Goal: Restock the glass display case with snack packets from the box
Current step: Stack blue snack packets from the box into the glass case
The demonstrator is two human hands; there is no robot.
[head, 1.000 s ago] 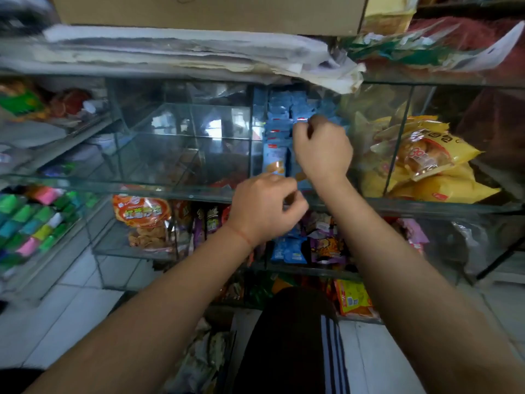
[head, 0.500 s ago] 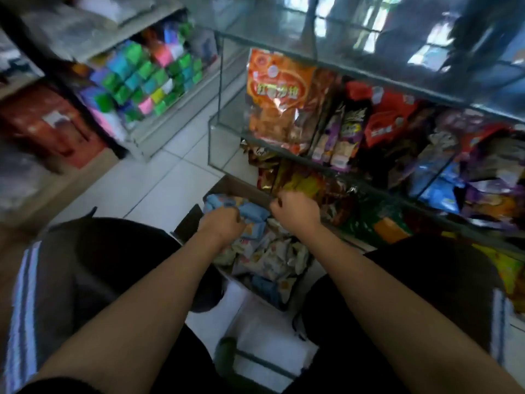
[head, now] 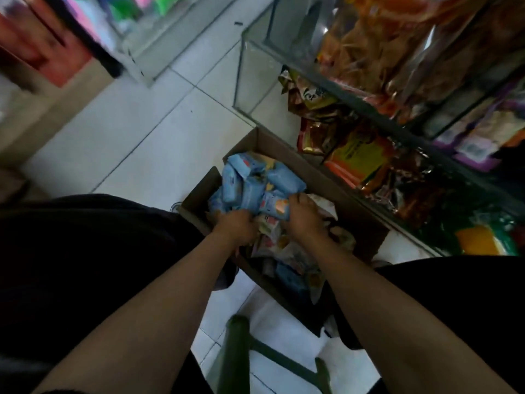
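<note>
An open brown cardboard box (head: 287,155) sits on the pale tiled floor, heaped with crinkled light-blue snack packets (head: 250,183) lying at mixed angles. At two o'clock from it stands the glass display case (head: 247,69), its shelves packed with snack bags.

Single head-worn wide-angle view, no second view to overlap; pitched steeply down and slightly forward from above the seated person's lap; close range, both forearms running up from the bottom edge to the cardboard box (head: 287,155) at frame centre; tiled floor (head: 147,132) upper left; glass display case (head: 420,155) diagonal across the right; horizon tilted, edges blurred and distorted.
</note>
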